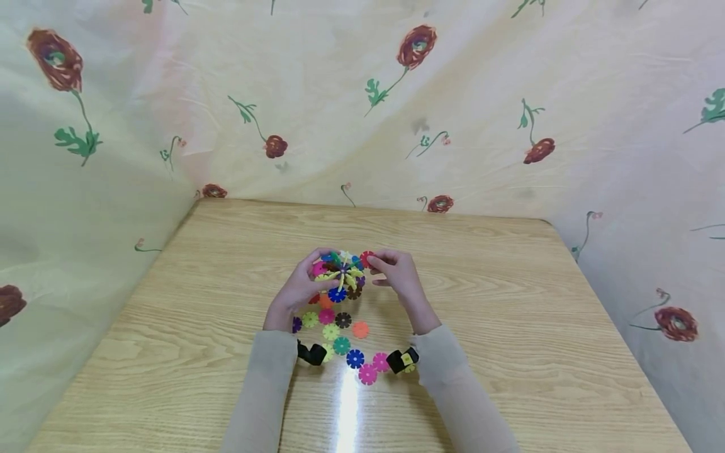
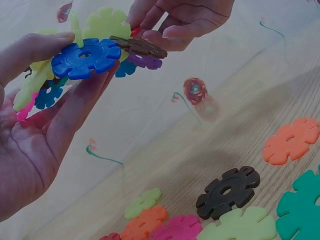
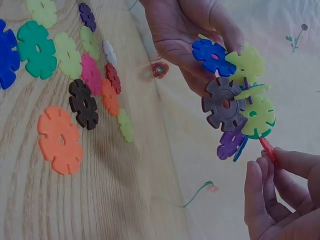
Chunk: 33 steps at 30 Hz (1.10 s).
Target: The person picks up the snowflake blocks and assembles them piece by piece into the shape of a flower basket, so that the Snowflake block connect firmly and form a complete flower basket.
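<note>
My left hand [image 1: 291, 289] grips a cluster of interlocked plastic snowflake discs [image 1: 343, 273], held up over the table. In the left wrist view the thumb lies at the edge of a blue disc [image 2: 86, 59], with the fingers beneath the cluster. Yellow, brown, purple and pink discs also stick out of it at various angles. At the cluster's right side, my right hand [image 1: 401, 277] pinches a red snowflake disc [image 1: 367, 258] between thumb and fingers. In the right wrist view that red disc [image 3: 268, 149] shows edge-on, right at a yellow and green part of the cluster.
Several loose snowflake discs lie on the wooden table below the hands, among them an orange disc [image 1: 360, 329], a dark disc [image 1: 343, 320], a teal disc [image 1: 342, 346] and a pink disc [image 1: 367, 375]. Flowered cloth [image 1: 340, 94] hangs behind the table.
</note>
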{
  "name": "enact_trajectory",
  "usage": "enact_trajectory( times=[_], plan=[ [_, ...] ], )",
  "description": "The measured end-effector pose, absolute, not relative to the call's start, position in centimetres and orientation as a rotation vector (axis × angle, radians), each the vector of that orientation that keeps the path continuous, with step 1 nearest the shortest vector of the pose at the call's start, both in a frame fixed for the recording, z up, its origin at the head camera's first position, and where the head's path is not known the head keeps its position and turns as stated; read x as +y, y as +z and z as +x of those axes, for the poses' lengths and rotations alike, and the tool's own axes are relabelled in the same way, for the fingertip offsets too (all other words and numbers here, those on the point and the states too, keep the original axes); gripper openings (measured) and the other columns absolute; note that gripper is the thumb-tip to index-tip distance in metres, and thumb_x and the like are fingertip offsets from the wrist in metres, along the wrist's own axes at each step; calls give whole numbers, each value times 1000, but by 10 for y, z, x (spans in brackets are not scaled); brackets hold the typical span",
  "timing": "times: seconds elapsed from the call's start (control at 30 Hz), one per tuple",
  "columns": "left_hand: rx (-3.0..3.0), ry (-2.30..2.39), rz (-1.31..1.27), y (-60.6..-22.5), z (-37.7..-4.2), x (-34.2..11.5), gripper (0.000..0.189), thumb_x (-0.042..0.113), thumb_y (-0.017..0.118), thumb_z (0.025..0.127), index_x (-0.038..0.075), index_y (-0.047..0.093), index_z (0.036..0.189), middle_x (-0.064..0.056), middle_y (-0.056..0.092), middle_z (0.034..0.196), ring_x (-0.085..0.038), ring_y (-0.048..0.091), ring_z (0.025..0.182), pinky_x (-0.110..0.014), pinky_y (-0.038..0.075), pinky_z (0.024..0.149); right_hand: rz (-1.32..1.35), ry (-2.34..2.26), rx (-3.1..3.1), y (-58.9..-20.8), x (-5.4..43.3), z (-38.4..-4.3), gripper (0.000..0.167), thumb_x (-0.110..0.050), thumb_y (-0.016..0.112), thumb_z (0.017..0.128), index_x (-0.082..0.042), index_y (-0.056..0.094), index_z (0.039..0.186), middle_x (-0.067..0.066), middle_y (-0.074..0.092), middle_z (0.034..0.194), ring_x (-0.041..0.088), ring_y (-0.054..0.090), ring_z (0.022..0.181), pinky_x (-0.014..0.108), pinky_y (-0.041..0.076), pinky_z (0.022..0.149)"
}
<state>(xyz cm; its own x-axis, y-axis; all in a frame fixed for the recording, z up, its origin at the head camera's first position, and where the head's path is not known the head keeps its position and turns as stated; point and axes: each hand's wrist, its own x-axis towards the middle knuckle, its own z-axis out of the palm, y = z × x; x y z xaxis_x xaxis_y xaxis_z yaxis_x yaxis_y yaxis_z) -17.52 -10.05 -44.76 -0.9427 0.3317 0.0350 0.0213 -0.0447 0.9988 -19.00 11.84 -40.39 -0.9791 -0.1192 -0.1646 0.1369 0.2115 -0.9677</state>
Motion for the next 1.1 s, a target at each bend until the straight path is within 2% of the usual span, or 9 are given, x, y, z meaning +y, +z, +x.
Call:
enact_trajectory(
  times=[0.13, 0.27, 0.37, 0.47, 0.57, 0.67, 0.83, 1.0, 1.1],
  plan=[
    [2015, 2090, 423, -448, -175, -100, 59, 2, 66, 89, 11, 43, 142, -11, 45, 141, -7, 59, 88, -17, 51, 67, 3, -1861, 2270, -405, 120, -190, 29, -21, 63, 95, 3, 67, 109, 1, 66, 86, 17, 65, 80, 28, 60, 66],
    [2011, 2100, 405, -448, -175, -100, 59, 6, 64, 92, 14, 41, 145, -7, 37, 151, -6, 59, 90, -17, 50, 64, -41, -1833, 2270, -404, 123, -189, 27, -20, 61, 96, 5, 67, 103, -2, 60, 78, 17, 62, 78, 28, 60, 65],
    [1999, 2111, 375, -448, -175, -100, 57, 7, 62, 93, 16, 41, 146, -2, 36, 152, -7, 59, 90, -17, 50, 65, -79, -1797, 2264, -403, 126, -188, 25, -18, 60, 97, 6, 66, 100, -1, 59, 76, 17, 61, 76, 30, 60, 65],
    [2001, 2112, 375, -447, -174, -99, 57, 6, 61, 94, 16, 41, 146, -1, 36, 153, -11, 57, 109, -17, 53, 76, -120, -1741, 2266, -404, 127, -188, 25, -18, 59, 97, 5, 66, 100, -1, 59, 76, 14, 59, 74, 29, 60, 64],
    [2017, 2093, 398, -447, -173, -99, 58, 4, 59, 94, 15, 41, 147, -1, 33, 156, -20, 41, 136, -18, 51, 90, -143, -1695, 2268, -405, 128, -188, 25, -19, 58, 98, 5, 67, 102, -1, 58, 77, 12, 58, 74, 27, 60, 63],
    [2018, 2065, 425, -447, -172, -99, 57, 4, 57, 95, 15, 40, 148, -1, 29, 158, -29, 33, 142, -19, 51, 88, -140, -1678, 2267, -406, 127, -187, 24, -18, 59, 97, 5, 67, 102, -1, 58, 77, 13, 58, 75, 27, 59, 63],
    [1982, 2021, 414, -445, -170, -100, 54, 9, 53, 98, 20, 38, 149, 0, 29, 158, -31, 41, 136, -25, 51, 91, -162, -1658, 2296, -409, 128, -184, 23, -15, 58, 97, 5, 68, 101, 0, 59, 77, 13, 58, 77, 28, 60, 65],
    [1961, 2008, 451, -446, -169, -100, 56, 10, 54, 98, 15, 34, 150, -5, 33, 155, -21, 52, 124, -26, 51, 93, -165, -1657, 2314, -412, 128, -182, 22, -14, 58, 97, 6, 68, 99, 0, 59, 76, 10, 58, 74, 30, 61, 67],
    [1953, 2009, 503, -448, -170, -99, 56, 9, 54, 98, 12, 33, 150, -9, 31, 156, -15, 54, 119, -22, 51, 92, -154, -1652, 2327, -414, 128, -182, 22, -14, 59, 97, 6, 68, 99, -1, 59, 76, 10, 58, 74, 29, 60, 66]
  ],
)
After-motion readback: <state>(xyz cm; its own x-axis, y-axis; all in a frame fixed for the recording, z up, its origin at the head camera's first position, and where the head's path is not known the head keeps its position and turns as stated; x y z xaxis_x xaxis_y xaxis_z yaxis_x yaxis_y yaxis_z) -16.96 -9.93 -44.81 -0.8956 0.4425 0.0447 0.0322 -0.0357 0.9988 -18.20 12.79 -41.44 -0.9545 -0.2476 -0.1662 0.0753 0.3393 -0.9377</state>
